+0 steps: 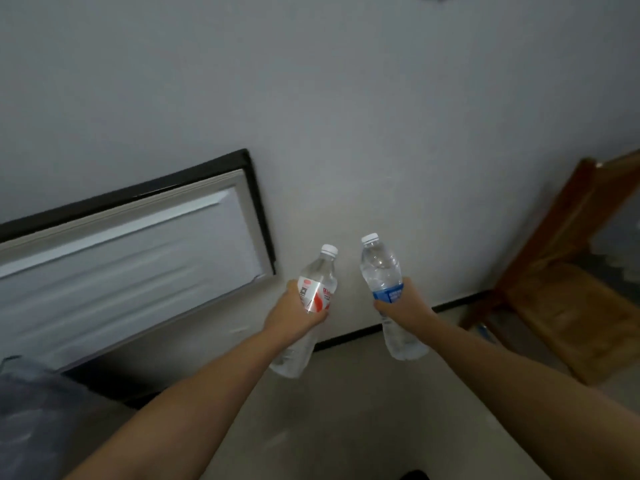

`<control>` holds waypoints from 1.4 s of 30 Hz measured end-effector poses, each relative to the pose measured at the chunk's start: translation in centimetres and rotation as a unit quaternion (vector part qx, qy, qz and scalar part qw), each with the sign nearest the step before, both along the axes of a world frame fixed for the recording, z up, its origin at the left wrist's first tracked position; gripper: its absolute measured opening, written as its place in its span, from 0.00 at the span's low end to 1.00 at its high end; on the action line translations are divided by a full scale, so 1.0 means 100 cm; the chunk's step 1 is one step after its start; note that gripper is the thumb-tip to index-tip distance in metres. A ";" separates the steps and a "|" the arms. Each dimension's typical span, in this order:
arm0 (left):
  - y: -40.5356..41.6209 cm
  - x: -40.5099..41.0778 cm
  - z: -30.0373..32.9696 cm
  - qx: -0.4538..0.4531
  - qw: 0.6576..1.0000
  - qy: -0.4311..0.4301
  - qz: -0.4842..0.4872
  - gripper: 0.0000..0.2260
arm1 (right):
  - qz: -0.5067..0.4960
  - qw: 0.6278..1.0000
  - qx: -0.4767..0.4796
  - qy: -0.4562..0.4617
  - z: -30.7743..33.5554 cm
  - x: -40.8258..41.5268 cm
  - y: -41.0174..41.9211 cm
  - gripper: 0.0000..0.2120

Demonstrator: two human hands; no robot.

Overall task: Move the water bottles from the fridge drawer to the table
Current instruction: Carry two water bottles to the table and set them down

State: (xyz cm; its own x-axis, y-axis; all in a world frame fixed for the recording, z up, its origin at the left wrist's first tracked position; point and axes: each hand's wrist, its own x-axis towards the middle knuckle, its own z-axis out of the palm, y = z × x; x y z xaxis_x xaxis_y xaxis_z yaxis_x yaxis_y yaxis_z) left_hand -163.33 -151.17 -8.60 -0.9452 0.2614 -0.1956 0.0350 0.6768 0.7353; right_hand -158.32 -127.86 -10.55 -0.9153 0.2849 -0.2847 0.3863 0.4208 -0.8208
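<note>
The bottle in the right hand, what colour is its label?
Blue label, head view.

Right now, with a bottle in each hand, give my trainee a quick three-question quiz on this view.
1. True or false: both bottles have white caps.
2. Which hand holds the blue-labelled bottle? A) left B) right C) neither
3. Fill in: the wooden furniture stands on the person's ____ side.

Key:
1. True. The caps on the red-and-white-labelled bottle and the blue-labelled one are both white.
2. B. The right hand grips it around the label; the left hand grips the other bottle.
3. Right.
</note>
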 end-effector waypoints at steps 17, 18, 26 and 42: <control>0.351 -0.027 0.010 0.009 0.979 0.006 -0.204 0.28 | -0.291 0.955 0.050 -0.007 0.033 0.087 0.293 0.30; 0.377 -0.025 0.011 0.008 0.973 0.005 -0.229 0.28 | -0.320 0.946 0.047 -0.002 0.031 0.097 0.311 0.30; 0.552 -0.025 0.016 0.024 0.918 0.021 -0.396 0.28 | -0.456 0.890 -0.008 0.025 0.023 0.150 0.430 0.27; 0.848 0.062 0.038 0.003 0.790 0.043 -0.612 0.28 | -0.709 0.703 0.008 0.053 0.043 0.277 0.579 0.25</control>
State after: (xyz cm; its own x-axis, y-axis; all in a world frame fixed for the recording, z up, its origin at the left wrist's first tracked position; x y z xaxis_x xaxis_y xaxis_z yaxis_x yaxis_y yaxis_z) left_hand -157.18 -66.38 -4.80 0.0067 0.9902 -0.1394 0.7098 0.0935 0.6982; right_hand -130.63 -69.94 -6.26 0.2761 0.9351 -0.2220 0.3642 -0.3156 -0.8762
